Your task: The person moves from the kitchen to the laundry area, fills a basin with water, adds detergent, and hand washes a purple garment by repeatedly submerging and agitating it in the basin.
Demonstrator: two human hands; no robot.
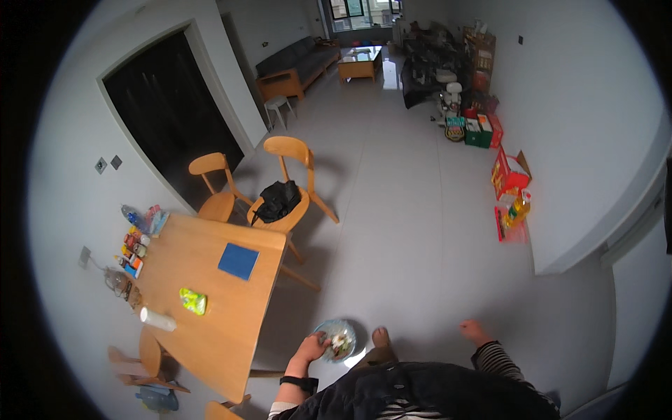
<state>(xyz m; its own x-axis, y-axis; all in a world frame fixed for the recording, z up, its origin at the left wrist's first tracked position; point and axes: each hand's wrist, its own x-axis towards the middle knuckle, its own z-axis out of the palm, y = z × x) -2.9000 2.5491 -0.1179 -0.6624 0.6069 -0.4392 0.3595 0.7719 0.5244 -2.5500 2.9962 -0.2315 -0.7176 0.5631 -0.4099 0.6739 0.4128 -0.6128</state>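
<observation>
At the bottom centre is a round, light-blue waste bin [354, 342] with a clear liner and mixed rubbish inside, white and green bits among it. My left hand [313, 347] grips its left rim, with some fingertips reaching inside; a dark band is on that wrist. I cannot tell whether the bin rests on the floor or hangs just above it. To the right, my right hand [474, 332] hangs free over the grey floor, its fingers curled around nothing visible. One bare foot [381, 337] shows between the hands, right of the bin.
Left stands a wooden table [210, 336] with a blue folder [239, 261], a yellow-green packet [193, 301] and a white roll [157, 318]. A chair [287, 149] holding a black bag [277, 201] is beyond it. Along the right wall are cartons [508, 176] and an oil bottle [518, 210].
</observation>
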